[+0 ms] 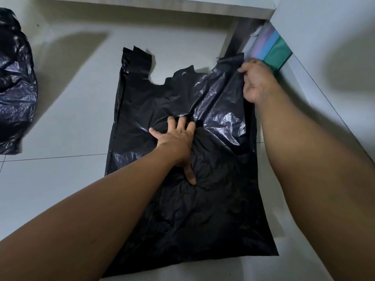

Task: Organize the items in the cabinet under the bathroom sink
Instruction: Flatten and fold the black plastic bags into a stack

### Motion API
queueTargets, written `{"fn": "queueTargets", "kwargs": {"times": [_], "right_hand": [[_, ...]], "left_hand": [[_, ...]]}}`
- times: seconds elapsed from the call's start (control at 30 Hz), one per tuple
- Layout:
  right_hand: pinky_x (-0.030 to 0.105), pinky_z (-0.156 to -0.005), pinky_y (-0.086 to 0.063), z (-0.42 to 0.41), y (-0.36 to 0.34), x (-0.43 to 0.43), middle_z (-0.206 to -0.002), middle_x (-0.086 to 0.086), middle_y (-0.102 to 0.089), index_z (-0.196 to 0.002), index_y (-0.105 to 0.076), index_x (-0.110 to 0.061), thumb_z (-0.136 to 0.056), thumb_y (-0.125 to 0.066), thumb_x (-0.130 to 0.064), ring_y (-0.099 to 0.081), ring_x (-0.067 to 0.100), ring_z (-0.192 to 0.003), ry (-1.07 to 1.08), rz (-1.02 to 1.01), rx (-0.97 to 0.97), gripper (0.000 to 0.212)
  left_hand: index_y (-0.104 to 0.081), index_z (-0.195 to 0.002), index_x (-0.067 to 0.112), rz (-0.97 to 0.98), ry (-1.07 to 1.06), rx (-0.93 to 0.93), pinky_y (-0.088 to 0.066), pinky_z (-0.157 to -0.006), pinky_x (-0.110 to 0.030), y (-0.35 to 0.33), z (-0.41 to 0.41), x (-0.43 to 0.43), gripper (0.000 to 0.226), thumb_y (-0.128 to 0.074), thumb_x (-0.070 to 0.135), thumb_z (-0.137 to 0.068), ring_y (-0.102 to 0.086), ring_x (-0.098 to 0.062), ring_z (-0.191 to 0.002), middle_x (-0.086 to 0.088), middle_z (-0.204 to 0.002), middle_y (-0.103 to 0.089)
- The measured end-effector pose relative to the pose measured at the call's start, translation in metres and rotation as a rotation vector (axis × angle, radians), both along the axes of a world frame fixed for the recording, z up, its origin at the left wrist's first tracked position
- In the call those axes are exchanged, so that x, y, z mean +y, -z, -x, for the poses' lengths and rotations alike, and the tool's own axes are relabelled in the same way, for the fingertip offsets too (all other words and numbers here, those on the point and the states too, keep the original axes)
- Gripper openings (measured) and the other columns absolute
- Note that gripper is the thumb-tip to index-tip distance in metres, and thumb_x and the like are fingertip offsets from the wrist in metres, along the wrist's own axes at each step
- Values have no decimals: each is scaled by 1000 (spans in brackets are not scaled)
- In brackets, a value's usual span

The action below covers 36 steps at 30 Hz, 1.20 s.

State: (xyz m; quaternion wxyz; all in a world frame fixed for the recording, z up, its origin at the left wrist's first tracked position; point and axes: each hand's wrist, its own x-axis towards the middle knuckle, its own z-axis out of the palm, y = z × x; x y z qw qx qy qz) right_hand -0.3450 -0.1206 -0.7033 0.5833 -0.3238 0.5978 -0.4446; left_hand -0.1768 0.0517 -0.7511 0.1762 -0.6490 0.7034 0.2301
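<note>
Pale floor tiles [71, 118] are carrying everything in the head view. One black bag [203, 199] is lying flat on them. The left hand [176, 140] is pressing on its middle, grip apart, fingers spread, probably pinning it against sliding. The right hand [257, 84] is pinching the top right edge, grip clamped on plastic, likely tugging it smooth for folding. A crumpled bag [14, 88] is sitting well off left.
</note>
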Motion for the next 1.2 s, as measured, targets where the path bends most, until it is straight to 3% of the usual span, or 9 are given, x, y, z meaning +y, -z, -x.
{"fn": "queueTargets", "kwargs": {"times": [0.13, 0.3, 0.43, 0.57, 0.67, 0.8, 0.87, 1.03, 1.2], "right_hand": [[31, -79, -52, 2, 3, 2, -99, -7, -74, -92, -46, -23, -97, -53, -5, -72, 11, -92, 222, 53, 67, 20], [28, -61, -52, -2, 11, 4, -88, 4, -71, -103, -63, -7, -88, -58, -7, -68, 16, -70, 393, 109, 170, 16], [39, -95, -55, -6, 24, 6, -106, -2, -60, -116, -57, -13, -89, -70, -27, -60, 20, -102, 74, 40, 535, 33], [42, -105, -48, -12, 26, 6, -133, 5, -54, -142, -41, -15, -91, -72, -31, -54, 26, -122, -208, 18, 782, 62], [37, -109, -43, -21, 30, 7, -140, 6, -50, -146, -35, -17, -87, -77, -27, -50, 28, -129, -345, 24, 866, 73], [17, -77, -48, -32, 27, 8, -127, -2, -51, -147, -37, -16, -82, -80, -7, -58, 15, -105, -268, 92, 683, 78], [20, -66, -52, -32, 20, 8, -127, -1, -51, -147, -36, -23, -83, -75, 1, -61, 13, -93, -257, 101, 498, 78], [39, -76, -61, -17, 7, 8, -110, 14, -70, -111, -59, -25, -89, -58, 8, -69, 27, -90, -283, -39, 72, 40], [52, -94, -53, -4, 1, 3, -91, 9, -71, -107, -61, -19, -86, -63, 4, -67, 27, -90, -204, 21, -149, 31]], "left_hand": [[-10, -145, 24, -3, 0, -5, -20, -95, -88, -1, 1, 0, 158, -93, 67, -17, 7, -39, -147, -1, -154, 0], [-7, -147, 24, -8, -5, -1, -19, -96, -88, 1, 0, 0, 160, -93, 67, -19, 9, -40, -148, -1, -153, 0], [-7, -147, 24, -18, -18, 10, -18, -97, -87, 0, 0, -1, 159, -94, 65, -20, 9, -39, -148, -2, -154, 0], [-8, -146, 24, -16, -9, 7, -18, -97, -87, 0, 0, -1, 157, -94, 65, -20, 8, -40, -148, -2, -153, -1], [-6, -147, 25, -20, -9, 10, -17, -96, -88, 1, 1, -2, 159, -94, 64, -21, 10, -40, -148, 0, -155, 3], [-6, -148, 24, -20, -23, 14, -15, -96, -88, 2, 1, -2, 159, -95, 63, -22, 12, -39, -148, -1, -158, 6], [-6, -147, 23, -17, -25, 5, -16, -96, -88, 3, 1, -1, 159, -95, 63, -21, 12, -39, -148, 0, -157, 6], [-7, -147, 22, -19, -30, 16, -16, -95, -88, 3, 1, -1, 161, -95, 63, -19, 11, -39, -148, -1, -156, 5], [-8, -147, 23, -11, -15, 20, -16, -94, -90, 2, 1, -1, 163, -94, 64, -15, 10, -39, -147, 0, -154, 1]]}}
